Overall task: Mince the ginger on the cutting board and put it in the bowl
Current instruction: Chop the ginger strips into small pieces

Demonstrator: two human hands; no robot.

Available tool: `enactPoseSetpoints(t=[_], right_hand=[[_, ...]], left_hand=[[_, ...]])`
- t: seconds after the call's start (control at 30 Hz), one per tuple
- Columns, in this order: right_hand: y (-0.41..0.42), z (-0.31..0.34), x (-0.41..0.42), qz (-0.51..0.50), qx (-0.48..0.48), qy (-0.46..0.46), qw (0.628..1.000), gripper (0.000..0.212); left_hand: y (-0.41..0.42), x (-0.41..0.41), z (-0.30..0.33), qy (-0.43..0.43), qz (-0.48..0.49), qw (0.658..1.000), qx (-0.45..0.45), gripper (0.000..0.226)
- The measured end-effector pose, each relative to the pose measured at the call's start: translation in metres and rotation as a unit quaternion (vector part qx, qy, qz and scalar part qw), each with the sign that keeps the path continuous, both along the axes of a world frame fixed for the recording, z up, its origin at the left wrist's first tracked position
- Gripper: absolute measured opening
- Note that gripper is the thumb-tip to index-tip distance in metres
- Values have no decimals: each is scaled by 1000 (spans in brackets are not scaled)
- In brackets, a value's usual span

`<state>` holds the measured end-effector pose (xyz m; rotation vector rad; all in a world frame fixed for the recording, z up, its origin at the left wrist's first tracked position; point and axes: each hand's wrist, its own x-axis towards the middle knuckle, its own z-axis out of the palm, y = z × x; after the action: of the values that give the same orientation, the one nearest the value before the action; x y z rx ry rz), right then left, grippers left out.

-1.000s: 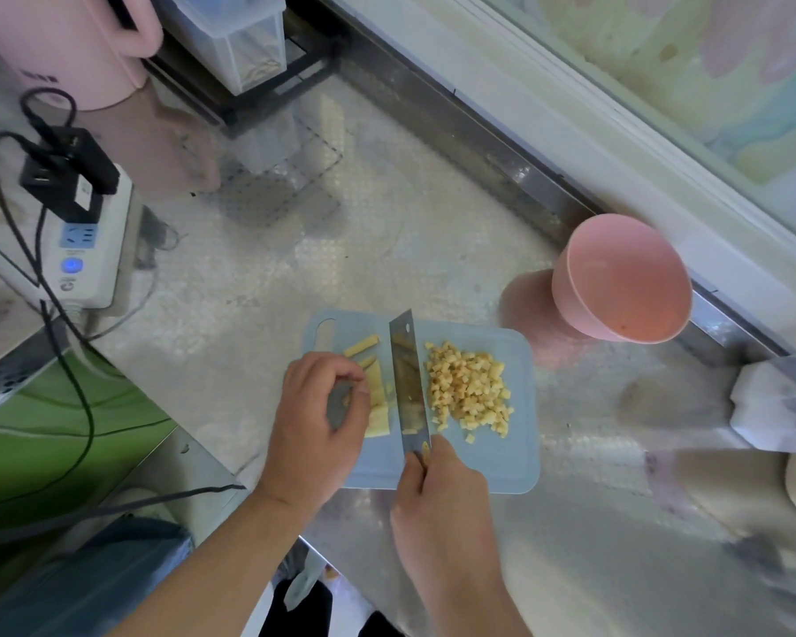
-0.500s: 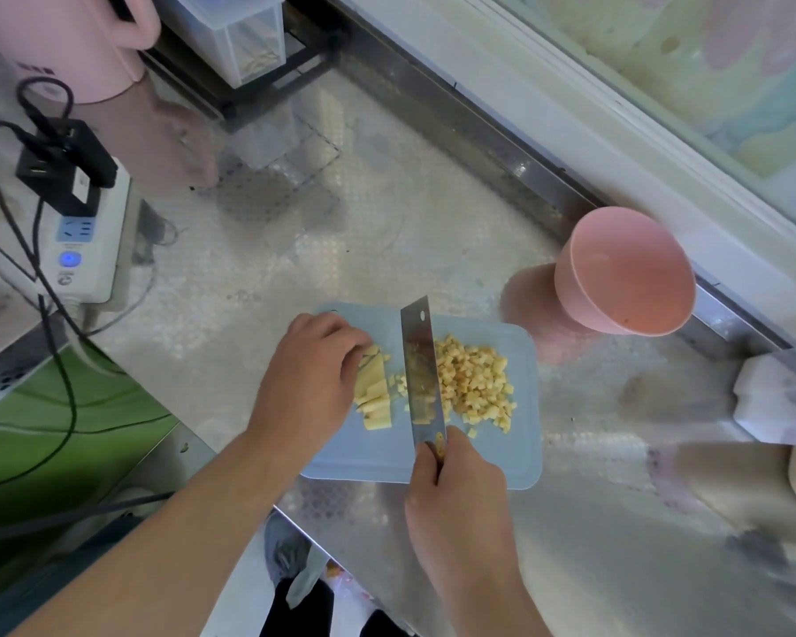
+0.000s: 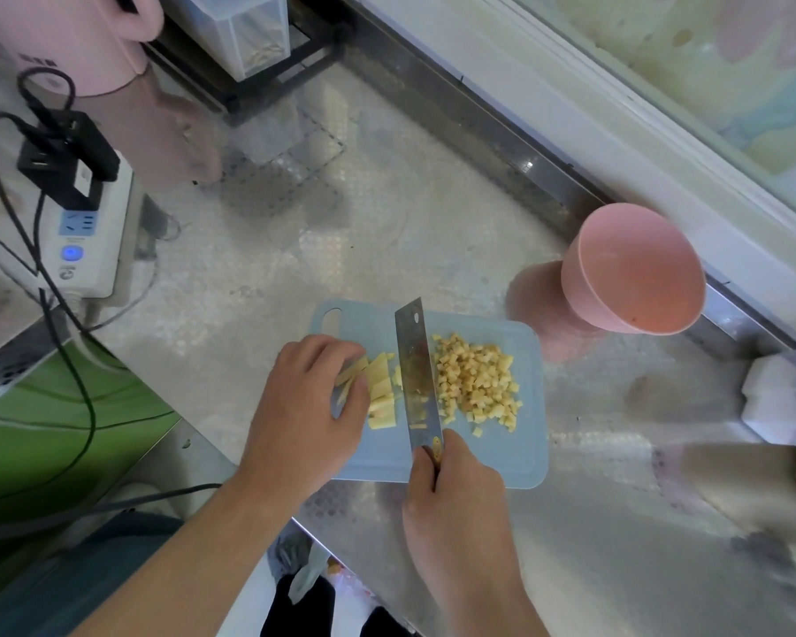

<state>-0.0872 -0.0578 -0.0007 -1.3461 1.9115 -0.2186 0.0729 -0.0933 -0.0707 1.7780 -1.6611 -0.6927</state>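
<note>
A light blue cutting board [image 3: 492, 462] lies on the metal counter. On its right half sits a pile of diced ginger [image 3: 476, 381]. Left of it lie pale yellow ginger strips [image 3: 380, 393], held down by the curled fingertips of my left hand [image 3: 309, 406]. My right hand [image 3: 451, 494] grips the handle of a cleaver [image 3: 417, 365], whose blade stands on edge between the strips and the diced pile. An empty pink bowl [image 3: 635, 268] stands beyond the board's right corner.
A white power strip [image 3: 83, 241] with a black plug and cables lies at the left. A pink kettle [image 3: 65, 39] and a clear container [image 3: 244, 29] stand at the back. The counter's front edge runs just below the board. A white object [image 3: 782, 397] sits at the right.
My left hand gathered the ginger strips and slid them right toward the blade. The cleaver shifted slightly right and came down next to the strips.
</note>
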Motion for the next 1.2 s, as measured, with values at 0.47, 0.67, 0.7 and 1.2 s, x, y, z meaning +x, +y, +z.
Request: enactPoseSetpoints(t=[0.47, 0.67, 0.7, 1.2], right_hand=[[-2, -2, 15, 29, 35, 14, 999, 28], [-6, -6, 18, 39, 71, 34, 996, 23], [-7, -5, 19, 40, 78, 38, 995, 22], [-14, -7, 18, -8, 21, -2, 1000, 23]], left_hand=[[7, -6, -19, -11, -25, 996, -81, 5], [8, -7, -21, -19, -27, 995, -93, 2], [8, -7, -21, -20, -28, 995, -95, 2], [9, -5, -21, -36, -36, 995, -89, 5]])
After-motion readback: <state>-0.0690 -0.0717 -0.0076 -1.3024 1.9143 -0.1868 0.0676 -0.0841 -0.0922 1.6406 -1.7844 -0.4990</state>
